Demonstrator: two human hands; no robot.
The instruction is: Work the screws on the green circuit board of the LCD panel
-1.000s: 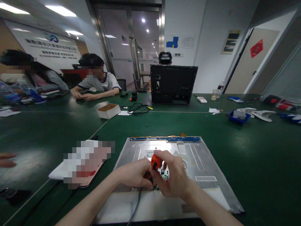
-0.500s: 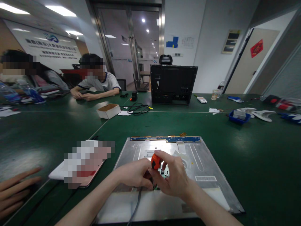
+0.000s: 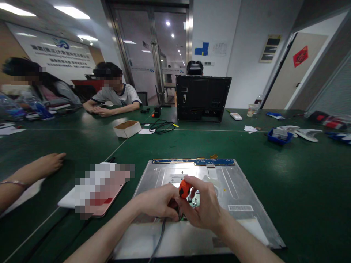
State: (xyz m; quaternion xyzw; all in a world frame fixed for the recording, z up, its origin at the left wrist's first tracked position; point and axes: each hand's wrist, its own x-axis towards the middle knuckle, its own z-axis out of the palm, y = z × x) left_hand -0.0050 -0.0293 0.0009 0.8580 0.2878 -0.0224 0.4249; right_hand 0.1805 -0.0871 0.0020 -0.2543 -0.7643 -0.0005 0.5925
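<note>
A screwdriver [image 3: 184, 188] with an orange and black handle stands roughly upright over the metal back of a display panel [image 3: 238, 193]. My right hand [image 3: 207, 206] grips the handle between thumb and fingers. Close beside it, my left hand [image 3: 158, 200] is closed low over the panel; what its fingers hold is hidden. Partly behind my hands lies a small green circuit board [image 3: 195, 201], and the screwdriver's tip is out of sight. A grey cable [image 3: 160, 239] runs from under my left hand toward the near edge. Along the panel's far edge runs a blue circuit strip [image 3: 216, 162].
Left of the panel lies a pink phone [image 3: 112, 197] beside a white item. Another person's hand [image 3: 51, 164] rests farther left. Beyond are an open box [image 3: 127, 129], a coiled black cable [image 3: 163, 127], a black monitor housing [image 3: 203, 96] and a blue tray [image 3: 279, 136].
The screwdriver handle has shifted very slightly right with my right hand. My left hand stays put. At the left, another person's hand has moved farther onto the table, away from me.
</note>
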